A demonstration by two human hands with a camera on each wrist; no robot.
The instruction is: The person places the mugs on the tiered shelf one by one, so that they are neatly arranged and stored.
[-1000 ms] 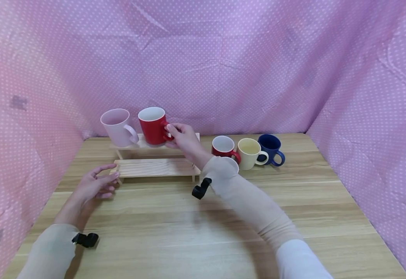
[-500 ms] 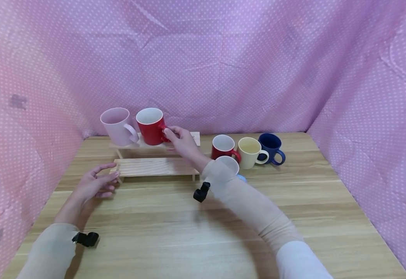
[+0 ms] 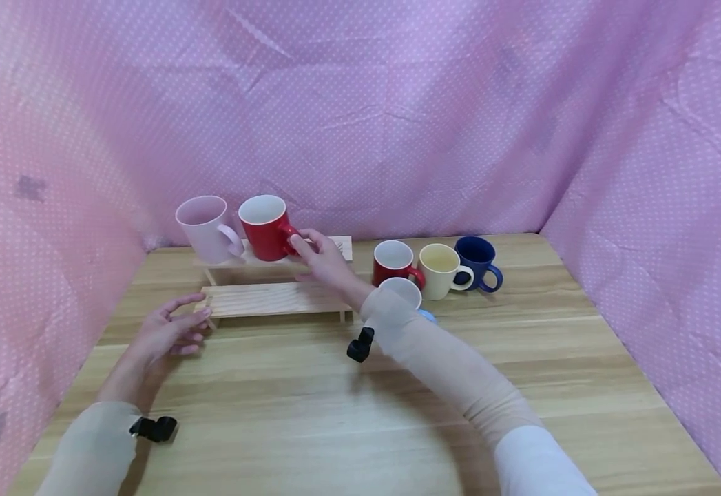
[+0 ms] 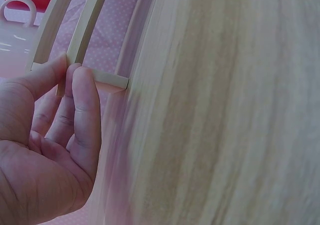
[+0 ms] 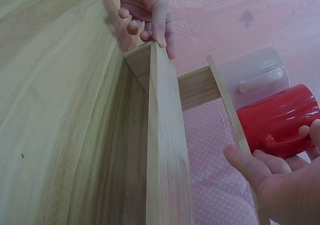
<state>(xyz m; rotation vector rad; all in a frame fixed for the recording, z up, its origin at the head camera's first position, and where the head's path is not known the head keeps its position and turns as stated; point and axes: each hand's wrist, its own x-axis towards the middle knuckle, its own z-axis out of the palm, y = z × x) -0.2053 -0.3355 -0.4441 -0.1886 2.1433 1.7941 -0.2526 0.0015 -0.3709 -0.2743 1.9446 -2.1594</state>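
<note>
On the upper tier of a two-tier wooden rack (image 3: 273,300), a red mug (image 3: 261,233) with a white inside stands upright beside a pale pink mug (image 3: 202,234). My right hand (image 3: 330,269) pinches the red mug's handle, which points right. In the right wrist view, thumb and fingers of that hand (image 5: 290,190) are at the handle of the red mug (image 5: 272,116). My left hand (image 3: 164,332) holds the left end of the lower tier; the left wrist view shows thumb and fingertips of this hand (image 4: 50,145) pinching the board's end.
Right of the rack stand a smaller red mug (image 3: 388,265), a yellow mug (image 3: 437,275) and a dark blue mug (image 3: 473,258). In front of them, a mug with a pale inside (image 3: 405,289) and light blue handle is partly hidden by my right sleeve. Pink dotted cloth (image 3: 372,138) surrounds the table.
My right hand has shifted the red mug slightly left, closer to the pale pink mug. The left hand keeps its hold on the rack's end. The head view has tilted a little.
</note>
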